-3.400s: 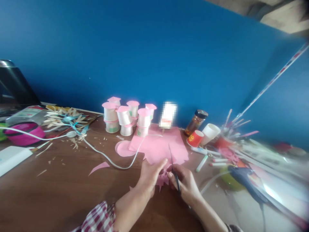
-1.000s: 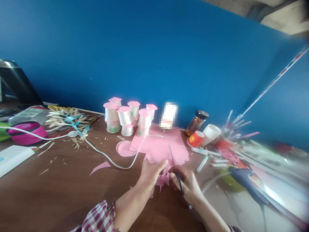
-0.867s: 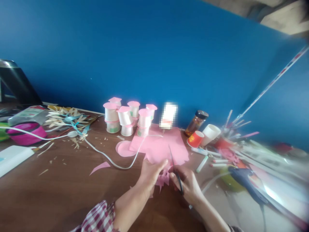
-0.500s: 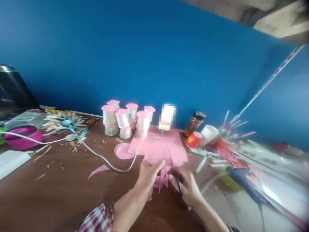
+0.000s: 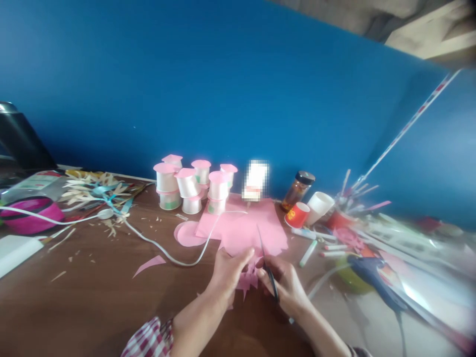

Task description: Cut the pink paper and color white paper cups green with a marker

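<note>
At front centre of the counter [image 5: 111, 307], grips scissors [image 5: 274, 285] in the right hand [image 5: 285, 285], with fingers clamped round the dark handles. Carries their long axis away from the body, with tip leaning slightly left, above pink paper [image 5: 238, 242]. Cannot distinguish parted blades from closed ones.

Pinches pink paper, by appearance, under the thumb of the left hand [image 5: 226, 272], just left of the blades; cannot see the remaining fingertips. Presents jagged pink strips [image 5: 247, 283] in the gap between both hands, on the near side of the thumb. Cannot separate with certainty the held piece from the pink sheets [image 5: 262, 210] directly beyond.

Governing relation: from right-hand fingers, paper forward and to the left; right hand on the handles, left hand nearer to the paper's left edge. Just right of the right hand: green-capped marker [image 5: 308, 254]. Farther left, well apart: curved pink offcut [image 5: 149, 265].
</note>
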